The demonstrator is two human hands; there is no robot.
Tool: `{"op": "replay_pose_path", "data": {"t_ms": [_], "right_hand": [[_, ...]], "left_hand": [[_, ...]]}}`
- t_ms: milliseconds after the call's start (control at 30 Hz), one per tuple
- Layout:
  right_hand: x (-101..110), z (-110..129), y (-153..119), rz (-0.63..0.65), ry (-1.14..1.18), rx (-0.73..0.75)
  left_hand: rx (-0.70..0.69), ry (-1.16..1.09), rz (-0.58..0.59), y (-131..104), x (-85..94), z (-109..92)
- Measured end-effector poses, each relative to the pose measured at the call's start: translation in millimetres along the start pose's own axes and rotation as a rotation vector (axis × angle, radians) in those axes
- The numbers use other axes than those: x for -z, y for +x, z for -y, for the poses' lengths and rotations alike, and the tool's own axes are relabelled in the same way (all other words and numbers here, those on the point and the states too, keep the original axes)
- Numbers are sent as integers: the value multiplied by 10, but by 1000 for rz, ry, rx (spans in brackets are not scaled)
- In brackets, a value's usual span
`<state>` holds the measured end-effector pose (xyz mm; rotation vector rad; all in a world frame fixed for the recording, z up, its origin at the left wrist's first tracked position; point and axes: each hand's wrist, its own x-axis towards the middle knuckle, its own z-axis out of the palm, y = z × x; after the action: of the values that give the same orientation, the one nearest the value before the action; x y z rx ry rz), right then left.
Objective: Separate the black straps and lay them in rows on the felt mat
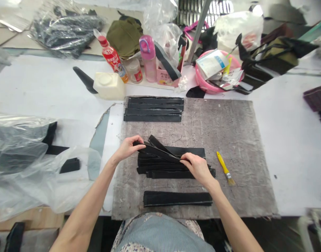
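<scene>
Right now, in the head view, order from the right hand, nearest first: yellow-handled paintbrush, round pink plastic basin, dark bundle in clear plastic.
From the right hand:
1. Yellow-handled paintbrush, to its right on the grey mat.
2. Pink basin, beyond the mat's far edge.
3. Wrapped bundle, far back on the left.

The right hand (197,167) hides part of the black strips (164,167); the left edge crops clear plastic (18,147).

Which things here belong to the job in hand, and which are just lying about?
Belongs, apparently:
strip, held by left hand and right hand
other strips
mat
brush, probably, though unheld

Just lying about, apparently:
pink bottle
red-capped bottle
jar
pink basket
</scene>
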<state>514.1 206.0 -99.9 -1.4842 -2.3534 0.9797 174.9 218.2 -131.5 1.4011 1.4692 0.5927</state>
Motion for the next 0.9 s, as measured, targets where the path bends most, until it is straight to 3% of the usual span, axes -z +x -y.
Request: {"op": "replay_pose_path", "data": {"t_ms": [233,400,567,700,900], "right_hand": [[24,-108,83,26,147,11],[-73,-92,49,67,65,95],[-110,-115,-68,-61,61,20],[-172,-32,-175,-42,-139,70],[-387,49,-296,-10,-263,79]], "left_hand": [[108,-189,-64,-38,96,-203],[110,-270,-113,-64,77,-335],[122,-266,-138,-66,36,-415],[148,-224,-250,-22,-40,-273],[219,-1,-421,-31,-202,215]]}}
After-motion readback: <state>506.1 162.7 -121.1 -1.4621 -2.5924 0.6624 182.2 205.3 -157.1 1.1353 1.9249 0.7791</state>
